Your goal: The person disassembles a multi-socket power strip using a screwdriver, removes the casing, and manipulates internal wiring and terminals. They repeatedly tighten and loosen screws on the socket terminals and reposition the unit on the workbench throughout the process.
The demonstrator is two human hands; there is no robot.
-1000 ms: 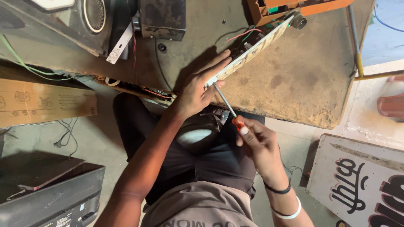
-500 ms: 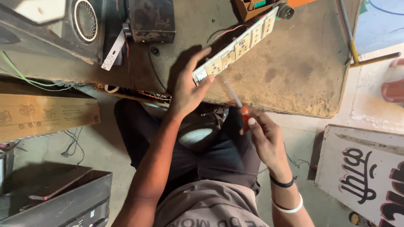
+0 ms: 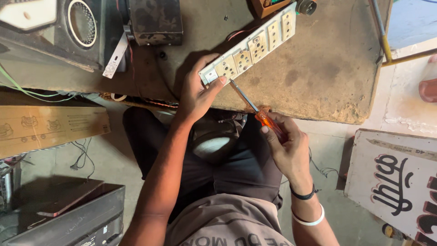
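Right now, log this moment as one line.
left hand: holds socket strip end | right hand: holds screwdriver, tip at strip | surface: workbench

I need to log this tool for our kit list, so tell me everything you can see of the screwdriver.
The screwdriver has a translucent orange handle, plastic by its look, and a slim bare metal shaft. The right hand grips the handle, which lies over the worn table's near edge. It slants up and to the left, with its tip at the near end of the white socket strip, close to the thumb of the left hand, which holds that strip. The tip's shape is too small to tell.
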